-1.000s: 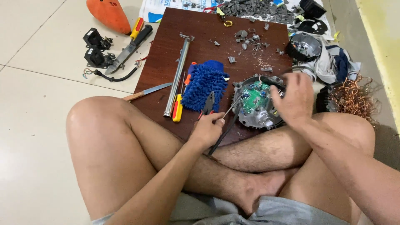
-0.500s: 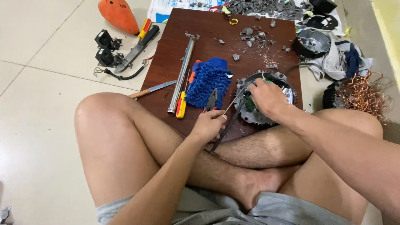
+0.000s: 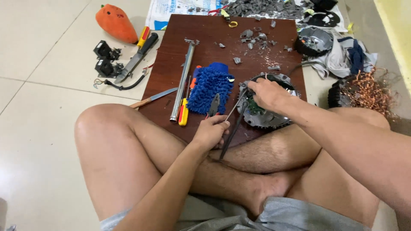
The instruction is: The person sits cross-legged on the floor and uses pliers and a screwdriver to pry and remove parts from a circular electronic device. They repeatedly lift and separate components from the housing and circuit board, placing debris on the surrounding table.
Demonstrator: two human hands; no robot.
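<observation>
Just right of centre in the frame, the motor [image 3: 267, 105] lies flat on the board [image 3: 214, 47]. The right hand [image 3: 266, 93] rests on its upper left rim, fingers curled over the edge. The left hand [image 3: 212, 130], lower and to the left, grips a screwdriver [image 3: 236, 107]; its thin shaft slants up-right, tip meeting the motor's left edge beside the right hand.

I'm sitting cross-legged on a pale tiled floor [image 3: 43, 128] at home, turned into a makeshift repair spot. A dark wooden board [image 3: 214, 38] serves as my worktop, strewn with grey scrap bits [image 3: 257, 36], while a tangle of copper wire [image 3: 368, 90], black parts [image 3: 105, 57] and an orange plush toy [image 3: 114, 22] lie around.
</observation>
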